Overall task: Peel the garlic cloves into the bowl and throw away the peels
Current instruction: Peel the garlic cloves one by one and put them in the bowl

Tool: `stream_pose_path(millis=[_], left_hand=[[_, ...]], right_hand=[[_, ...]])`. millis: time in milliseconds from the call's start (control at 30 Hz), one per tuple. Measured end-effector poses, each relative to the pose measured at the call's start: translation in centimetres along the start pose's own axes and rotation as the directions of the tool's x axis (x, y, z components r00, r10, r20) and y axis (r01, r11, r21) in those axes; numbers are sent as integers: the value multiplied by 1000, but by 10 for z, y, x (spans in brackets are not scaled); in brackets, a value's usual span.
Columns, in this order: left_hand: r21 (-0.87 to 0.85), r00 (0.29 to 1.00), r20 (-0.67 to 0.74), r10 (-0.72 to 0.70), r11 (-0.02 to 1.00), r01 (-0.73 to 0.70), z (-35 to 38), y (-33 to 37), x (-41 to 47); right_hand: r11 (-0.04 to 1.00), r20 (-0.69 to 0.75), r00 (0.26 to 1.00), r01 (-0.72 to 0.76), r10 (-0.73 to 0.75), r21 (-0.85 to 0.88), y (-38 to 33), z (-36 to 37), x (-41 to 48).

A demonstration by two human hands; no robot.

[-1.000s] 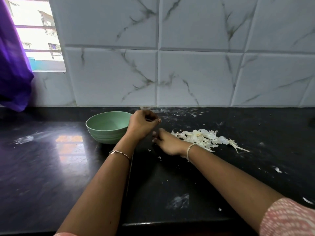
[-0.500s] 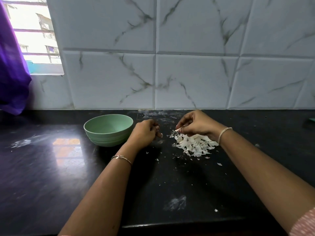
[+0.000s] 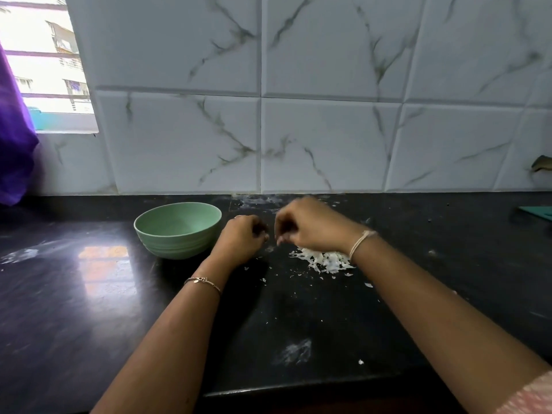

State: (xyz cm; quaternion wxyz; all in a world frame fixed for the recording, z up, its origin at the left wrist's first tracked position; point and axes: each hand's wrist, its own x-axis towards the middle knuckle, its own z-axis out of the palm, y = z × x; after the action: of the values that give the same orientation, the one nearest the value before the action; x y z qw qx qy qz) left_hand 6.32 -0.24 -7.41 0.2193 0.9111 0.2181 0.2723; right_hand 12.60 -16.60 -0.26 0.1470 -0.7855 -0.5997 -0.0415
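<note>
Your left hand point(image 3: 241, 238) and right hand point(image 3: 312, 225) sit curled, nearly touching, though I cannot tell what they grip; strip skin over the peel pile point(image 3: 325, 260) at their 4 o'clock, dropping bare cloves into the green bowl point(image 3: 167, 243) at 9 o'clock.

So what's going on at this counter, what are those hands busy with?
A person is working at a dark kitchen counter, most likely peeling garlic. Both hands are close together with fingers curled: the left hand beside a green bowl, the right hand over a pile of white peels. Blur hides whatever they hold. The peels lie on the counter, not yet thrown away.
</note>
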Motion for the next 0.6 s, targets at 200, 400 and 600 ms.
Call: stream_pose_path(millis=[200, 400, 600], left_hand=[[-58, 999, -49, -18, 998, 15, -3, 1, -1], [-61, 1000, -13, -5, 998, 4, 3, 2, -4], [31, 998, 3, 67, 997, -67, 5, 2, -4]], right_hand=[[997, -7, 999, 35, -36, -75, 6, 19, -6], [995, 60, 998, 25, -19, -100, 9, 31, -10], [999, 5, 1000, 18, -18, -39, 15, 20, -1]])
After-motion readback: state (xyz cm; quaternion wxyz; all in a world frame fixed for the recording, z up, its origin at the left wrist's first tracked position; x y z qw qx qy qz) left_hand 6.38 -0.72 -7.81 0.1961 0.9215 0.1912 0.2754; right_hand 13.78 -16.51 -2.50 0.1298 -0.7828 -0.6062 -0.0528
